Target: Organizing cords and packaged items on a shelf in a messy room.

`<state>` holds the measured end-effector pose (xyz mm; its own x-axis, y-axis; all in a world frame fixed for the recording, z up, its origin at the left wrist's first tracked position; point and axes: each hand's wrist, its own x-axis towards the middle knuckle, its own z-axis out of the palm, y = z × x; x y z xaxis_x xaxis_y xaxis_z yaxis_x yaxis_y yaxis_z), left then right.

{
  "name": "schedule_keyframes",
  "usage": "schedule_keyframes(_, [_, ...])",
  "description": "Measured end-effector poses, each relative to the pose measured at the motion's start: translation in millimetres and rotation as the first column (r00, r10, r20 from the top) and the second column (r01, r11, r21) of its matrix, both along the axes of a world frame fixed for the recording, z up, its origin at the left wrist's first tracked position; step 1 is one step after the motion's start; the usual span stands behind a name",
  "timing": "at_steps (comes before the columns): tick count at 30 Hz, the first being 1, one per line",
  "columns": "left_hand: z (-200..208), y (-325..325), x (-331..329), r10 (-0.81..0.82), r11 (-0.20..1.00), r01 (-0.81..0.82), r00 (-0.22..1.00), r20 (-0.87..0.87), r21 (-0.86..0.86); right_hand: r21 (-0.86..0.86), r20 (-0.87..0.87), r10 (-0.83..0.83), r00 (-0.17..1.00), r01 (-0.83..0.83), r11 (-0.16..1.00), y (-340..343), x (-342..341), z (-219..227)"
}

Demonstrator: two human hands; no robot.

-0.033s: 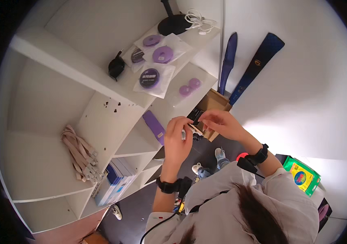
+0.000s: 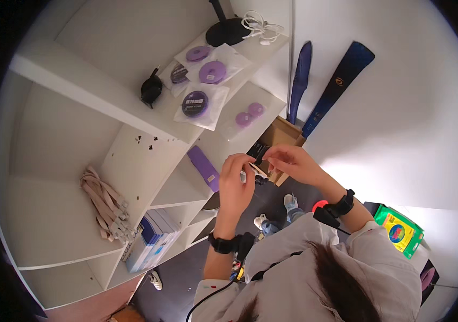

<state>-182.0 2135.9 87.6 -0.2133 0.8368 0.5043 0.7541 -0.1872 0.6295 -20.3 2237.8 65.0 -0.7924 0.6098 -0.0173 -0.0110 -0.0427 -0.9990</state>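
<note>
My left hand [image 2: 236, 184] is closed, its fingertips curled beside a small pale thing that the fingers mostly cover. Just across from it, my right hand [image 2: 295, 165] has its thumb and fingers bent together in a pinch, and whatever lies between them is too small to make out. Beneath both hands stands an open cardboard box [image 2: 282, 133], partly hidden by them. Inside the box, close to the fingertips, a black packet [image 2: 258, 152] shows.
White shelving [image 2: 156, 185] fills the left, holding flat bags with purple discs [image 2: 212, 72], a purple case [image 2: 203, 168], pale straps [image 2: 105, 206] and books [image 2: 154, 239]. Two long dark blue covers [image 2: 339, 86] lean on the wall. A green and yellow package [image 2: 399, 231] lies at right.
</note>
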Motion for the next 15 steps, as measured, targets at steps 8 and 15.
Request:
schedule_keyframes(8, [-75,18,-8,0.122,0.961,-0.063,0.97,0.209,-0.27,0.028,0.14,-0.034,0.99,0.031,0.999,13,19,-40])
schedule_keyframes(15, [-99,30,-8,0.116,0.954,-0.034,0.958,0.263,-0.297,0.04,0.263,0.028,0.964,-0.04,0.998,27,26,-70])
